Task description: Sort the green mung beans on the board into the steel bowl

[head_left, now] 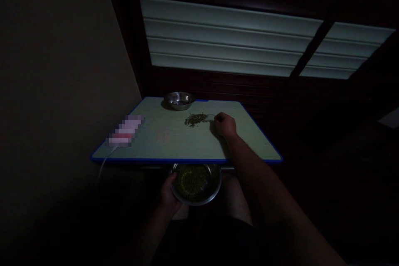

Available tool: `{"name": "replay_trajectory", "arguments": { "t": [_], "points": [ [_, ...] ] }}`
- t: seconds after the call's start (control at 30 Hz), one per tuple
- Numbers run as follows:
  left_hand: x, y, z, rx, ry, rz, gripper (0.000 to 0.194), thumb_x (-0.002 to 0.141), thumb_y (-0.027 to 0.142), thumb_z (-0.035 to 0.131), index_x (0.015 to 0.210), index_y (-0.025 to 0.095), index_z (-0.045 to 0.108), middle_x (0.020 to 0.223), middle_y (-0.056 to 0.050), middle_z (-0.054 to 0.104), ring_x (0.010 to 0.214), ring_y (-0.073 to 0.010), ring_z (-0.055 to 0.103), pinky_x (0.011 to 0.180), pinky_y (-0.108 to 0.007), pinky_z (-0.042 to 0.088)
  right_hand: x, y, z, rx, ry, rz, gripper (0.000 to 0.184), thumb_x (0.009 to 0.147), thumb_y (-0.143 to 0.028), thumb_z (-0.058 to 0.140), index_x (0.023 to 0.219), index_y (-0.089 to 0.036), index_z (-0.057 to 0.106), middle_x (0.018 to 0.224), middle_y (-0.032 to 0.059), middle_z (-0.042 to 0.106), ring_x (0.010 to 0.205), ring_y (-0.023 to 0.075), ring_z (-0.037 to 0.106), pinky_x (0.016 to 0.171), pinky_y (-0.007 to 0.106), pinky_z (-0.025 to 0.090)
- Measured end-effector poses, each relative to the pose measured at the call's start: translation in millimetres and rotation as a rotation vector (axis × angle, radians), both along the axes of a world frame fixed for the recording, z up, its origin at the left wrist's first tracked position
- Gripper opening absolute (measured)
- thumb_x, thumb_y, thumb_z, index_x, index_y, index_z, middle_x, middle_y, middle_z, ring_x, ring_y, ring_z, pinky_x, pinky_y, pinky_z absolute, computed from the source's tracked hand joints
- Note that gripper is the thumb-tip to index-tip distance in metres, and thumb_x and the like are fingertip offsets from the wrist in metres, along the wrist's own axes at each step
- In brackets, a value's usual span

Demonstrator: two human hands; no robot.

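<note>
My left hand (171, 195) grips the rim of a metal bowl (215, 193), fingers wrapped round its left side. The bowl sits over my lap, just below the table's front edge, tilted towards me. Small greenish grains, like mung beans (191, 181), lie inside it. My right hand (225, 124) is closed above the table on a small see-through piece (211, 116), too dim to name surely. That piece points left and reaches the edge of a loose heap of the same small grains (195, 119) on the tabletop.
A second metal bowl (180, 101) stands at the back of the pale green table (193, 147), which has a blue edge. At the left lies a blurred-out phone-like item (126, 131) with a white cable (104, 162). Behind are dark wooden doors with pale slats (224, 37).
</note>
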State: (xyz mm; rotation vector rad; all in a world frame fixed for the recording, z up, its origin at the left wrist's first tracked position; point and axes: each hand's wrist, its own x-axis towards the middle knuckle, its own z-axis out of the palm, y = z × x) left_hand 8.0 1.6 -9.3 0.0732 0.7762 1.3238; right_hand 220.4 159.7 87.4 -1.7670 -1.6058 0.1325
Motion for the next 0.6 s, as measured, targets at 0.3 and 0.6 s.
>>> {"name": "replay_trajectory", "arguments": {
  "t": [0.3, 0.6],
  "points": [
    [0.9, 0.1, 2.5, -0.036, 0.05, 0.017, 0.019, 0.074, 0.024, 0.057, 0.078, 0.014, 0.073, 0.077, -0.01, 0.076, 0.089, -0.03, 0.07, 0.094, -0.047, 0.049, -3.2, -4.7, 0.8, -0.012, 0.01, 0.037, 0.017, 0.074, -0.025, 0.055, 0.084, -0.02, 0.067, 0.085, 0.0037, 0.071, 0.078, 0.0159, 0.06, 0.073, 0.026, 0.044],
    [0.8, -0.6, 2.0, 0.014, 0.043, -0.002, 0.019, 0.072, 0.027, 0.059, 0.078, 0.015, 0.072, 0.079, -0.01, 0.076, 0.095, -0.0319, 0.069, 0.092, -0.048, 0.049, -3.8, -5.1, -1.0, 0.007, 0.04, 0.099, 0.015, 0.072, -0.024, 0.057, 0.081, -0.019, 0.067, 0.08, 0.0025, 0.07, 0.073, 0.0143, 0.06, 0.07, 0.025, 0.044]
  ]
}}
